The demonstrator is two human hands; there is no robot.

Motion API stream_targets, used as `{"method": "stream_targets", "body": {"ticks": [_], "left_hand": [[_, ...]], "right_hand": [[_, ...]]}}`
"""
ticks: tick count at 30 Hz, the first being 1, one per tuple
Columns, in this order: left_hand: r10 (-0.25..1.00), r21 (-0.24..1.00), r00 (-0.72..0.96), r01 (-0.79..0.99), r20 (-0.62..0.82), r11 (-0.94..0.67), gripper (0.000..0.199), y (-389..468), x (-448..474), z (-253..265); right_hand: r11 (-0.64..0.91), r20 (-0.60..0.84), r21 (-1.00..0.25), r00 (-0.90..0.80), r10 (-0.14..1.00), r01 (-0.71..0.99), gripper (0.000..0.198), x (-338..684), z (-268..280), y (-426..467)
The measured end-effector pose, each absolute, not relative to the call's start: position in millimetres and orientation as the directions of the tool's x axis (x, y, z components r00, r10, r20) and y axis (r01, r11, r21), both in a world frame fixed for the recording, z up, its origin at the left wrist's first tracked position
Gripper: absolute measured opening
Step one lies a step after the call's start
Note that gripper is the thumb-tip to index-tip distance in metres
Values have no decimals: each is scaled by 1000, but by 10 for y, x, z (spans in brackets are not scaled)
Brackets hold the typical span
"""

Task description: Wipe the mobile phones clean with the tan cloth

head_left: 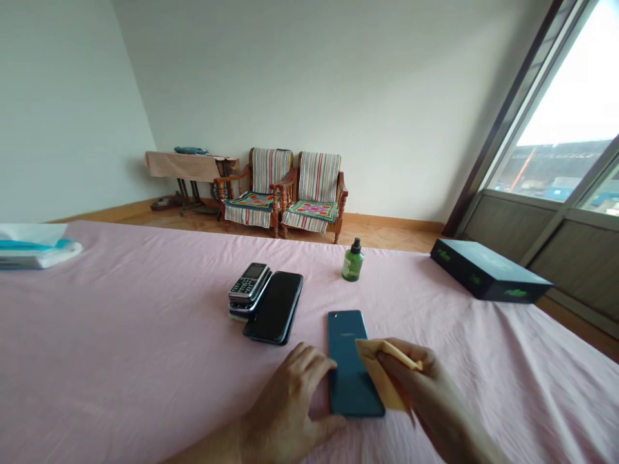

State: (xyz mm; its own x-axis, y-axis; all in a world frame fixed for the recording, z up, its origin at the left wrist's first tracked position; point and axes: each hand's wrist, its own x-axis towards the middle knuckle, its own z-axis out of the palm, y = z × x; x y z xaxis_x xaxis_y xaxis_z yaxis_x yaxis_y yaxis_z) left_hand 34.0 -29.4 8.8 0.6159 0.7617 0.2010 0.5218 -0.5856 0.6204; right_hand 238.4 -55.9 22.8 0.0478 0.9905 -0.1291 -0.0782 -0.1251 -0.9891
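So right up close, the left hand (293, 393) is loosely open, not gripping, with a fingertip against the left edge of a dark blue phone (345, 370) and its thumb down by the near left corner. The right hand (428, 380) is pinching a folded yellow cloth (380, 377), which hangs over the right side of that phone. The phone lies back-up on a pink sheet (145, 341), pretty much between the two hands. A bit farther and left there's a black phone (276, 306), screen up, right beside a little stack with a silver keypad phone (248, 283) on top. Past those sits an upright green bottle (353, 264) with a black top, a black box (483, 270) way over on the right, and a white-and-blue packet (41, 251) far left. Way back, two wooden chairs (316, 177) with striped covers stand near the wall (387, 116).
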Motion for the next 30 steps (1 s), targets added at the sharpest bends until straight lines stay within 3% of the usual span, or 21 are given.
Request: {"method": "stream_targets", "body": {"ticks": [3, 6, 11, 16, 23, 30], "left_hand": [[772, 623, 605, 532, 193, -573, 58, -289, 335, 88], [785, 654, 586, 515, 203, -554, 62, -280, 323, 100], [753, 756, 581, 331, 308, -565, 66, -276, 308, 133], [816, 797, 502, 348, 286, -493, 85, -308, 300, 129], [813, 770, 493, 373, 309, -518, 68, -294, 262, 96], [799, 698, 451, 415, 398, -583, 66, -313, 255, 82]], "right_hand": [[-93, -96, -979, 6, 995, -182, 28, 2311, 399, -562], [-73, -70, -980, -21, 997, -185, 25, 2173, 511, -545], [-58, -52, -982, -37, 998, -178, 27, 1997, 494, -494], [-65, -60, -959, -24, 998, -277, 23, 2049, 332, -417], [-70, -87, -969, 62, 994, -238, 28, 2191, 177, -327], [-76, -97, -977, 97, 991, -199, 28, 2235, 204, -296]]}}
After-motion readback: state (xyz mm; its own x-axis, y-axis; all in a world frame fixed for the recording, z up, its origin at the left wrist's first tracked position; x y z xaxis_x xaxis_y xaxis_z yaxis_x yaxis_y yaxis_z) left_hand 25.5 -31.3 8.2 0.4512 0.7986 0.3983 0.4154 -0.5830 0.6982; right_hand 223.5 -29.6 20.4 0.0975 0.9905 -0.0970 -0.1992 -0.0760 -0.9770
